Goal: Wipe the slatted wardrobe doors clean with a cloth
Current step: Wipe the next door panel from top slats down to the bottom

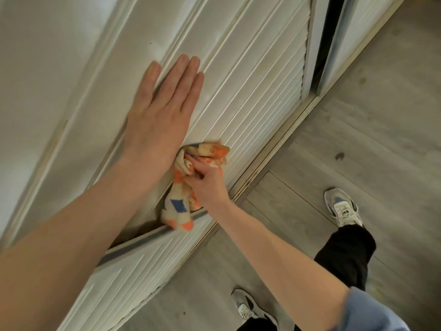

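Cloth [188, 187] cream w/ orange, blue patches.

A grey wood-look floor [372, 149] fills the right and lower part of the view, its planks meeting in thin dark seams; a small dark mark [339, 156] sits on it near the right, with fainter spots further up; two pale trainers stand well apart, the far shoe [343, 206] with a blue patch, the near shoe [248, 306] at the bottom edge; black trousers [346, 254] cover the leg above the far shoe; a blue sleeve [372, 314] shows at the lower right.
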